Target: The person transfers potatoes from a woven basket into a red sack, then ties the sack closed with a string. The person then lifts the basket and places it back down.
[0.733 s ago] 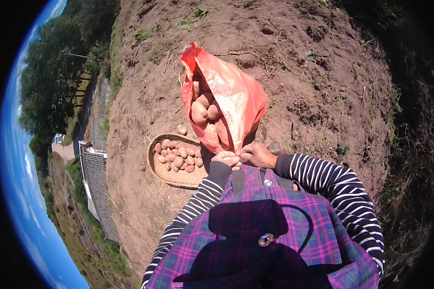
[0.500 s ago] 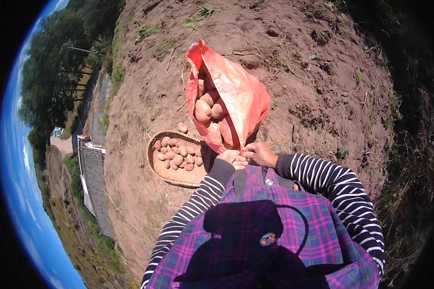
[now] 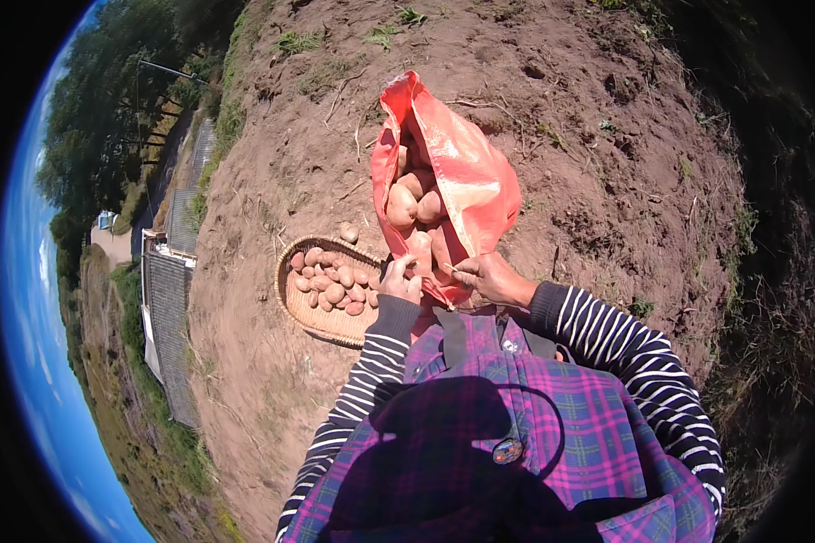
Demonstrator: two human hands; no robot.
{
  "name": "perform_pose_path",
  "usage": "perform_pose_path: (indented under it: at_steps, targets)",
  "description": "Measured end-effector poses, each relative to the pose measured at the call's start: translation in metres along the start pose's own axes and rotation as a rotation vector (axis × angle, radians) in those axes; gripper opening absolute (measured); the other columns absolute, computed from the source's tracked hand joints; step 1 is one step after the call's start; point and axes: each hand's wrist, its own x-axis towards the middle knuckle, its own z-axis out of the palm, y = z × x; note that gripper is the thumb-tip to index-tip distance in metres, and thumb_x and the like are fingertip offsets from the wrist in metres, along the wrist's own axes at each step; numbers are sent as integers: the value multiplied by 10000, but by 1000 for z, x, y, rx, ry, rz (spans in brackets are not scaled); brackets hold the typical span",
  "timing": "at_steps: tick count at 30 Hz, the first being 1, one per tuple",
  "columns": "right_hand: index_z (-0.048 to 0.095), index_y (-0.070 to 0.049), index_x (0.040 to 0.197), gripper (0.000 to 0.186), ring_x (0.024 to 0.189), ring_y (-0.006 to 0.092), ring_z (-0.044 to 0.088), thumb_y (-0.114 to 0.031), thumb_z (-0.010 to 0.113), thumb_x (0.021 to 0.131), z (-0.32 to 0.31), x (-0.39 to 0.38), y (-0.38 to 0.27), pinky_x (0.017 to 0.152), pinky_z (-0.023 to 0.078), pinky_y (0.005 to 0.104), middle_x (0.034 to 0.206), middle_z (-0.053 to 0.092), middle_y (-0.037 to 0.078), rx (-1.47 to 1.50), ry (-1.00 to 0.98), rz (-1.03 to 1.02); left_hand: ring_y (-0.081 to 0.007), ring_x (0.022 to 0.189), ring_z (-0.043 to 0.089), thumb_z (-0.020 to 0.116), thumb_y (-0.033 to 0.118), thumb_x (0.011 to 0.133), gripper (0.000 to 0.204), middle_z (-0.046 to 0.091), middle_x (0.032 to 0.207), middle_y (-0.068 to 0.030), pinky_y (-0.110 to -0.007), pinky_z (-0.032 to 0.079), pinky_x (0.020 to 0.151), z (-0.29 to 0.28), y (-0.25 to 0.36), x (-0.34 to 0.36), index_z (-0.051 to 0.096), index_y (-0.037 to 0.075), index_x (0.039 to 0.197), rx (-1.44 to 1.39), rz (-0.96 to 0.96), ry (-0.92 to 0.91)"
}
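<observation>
An orange-red woven sack (image 3: 469, 176) lies on the soil in front of me, its mouth spread and partly filled with large potatoes (image 3: 401, 206). At the near left edge of the mouth, my left hand (image 3: 401, 280) is closed with curled fingers on the sack's rim. Opposite it, my right hand (image 3: 491, 277) pinches the near right edge. A small pale sliver shows at the right fingertips, too small to name. Just left of the sack stands a shallow oval wicker basket (image 3: 289, 308) holding several smaller potatoes (image 3: 335, 293).
One loose potato (image 3: 349, 233) lies on the brown soil (image 3: 272, 398) between basket and sack. Small weeds (image 3: 297, 42) and dry stalks dot the ground. A grey-roofed building (image 3: 167, 317) and trees (image 3: 95, 136) are off to the left. Dry grass (image 3: 770, 362) borders the right.
My hands have moved apart from where they were together at the sack's near corner. They now sit on either side of its mouth, whose near end is spread wider.
</observation>
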Motion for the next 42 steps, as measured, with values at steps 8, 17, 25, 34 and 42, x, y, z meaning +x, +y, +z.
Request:
perform_pose_path:
  at_steps: [8,17,25,34,42]
  targets:
    - [549,-51,762,125,630,326,511,-153,508,702,6,19,-13,565,410,389,700,500,173,-376,147,-392,-255,858,551,454,100,731,324,486,1025,-84,-356,454,692,9,-31,28,529,206,1028,676,113,-814]
    - [543,-49,752,189,560,350,510,-233,509,780,19,44,21,496,393,406,613,517,181,-198,-134,-390,-216,899,537,483,102,718,230,502,994,-59,-344,448,709,-15,-64,45,610,210,876,700,307,-874]
    - [598,-86,791,149,586,318,546,-187,534,702,14,52,63,544,423,383,631,556,148,-306,-196,-157,-217,794,556,490,184,728,223,574,889,-85,-330,446,683,-2,-98,68,594,123,916,332,66,-879]
    - [576,-66,727,147,640,187,493,-188,517,785,34,86,23,624,413,308,648,554,44,-61,-453,-351,-262,768,568,611,109,603,219,581,782,-123,-363,449,643,-15,-89,88,606,117,822,483,210,-1006]
    - [555,-5,639,123,642,303,542,-123,591,637,51,95,16,565,433,371,640,548,125,-279,-277,-158,-253,712,580,599,122,587,131,595,741,-94,-339,464,606,-8,-97,104,623,123,717,571,263,-1058]
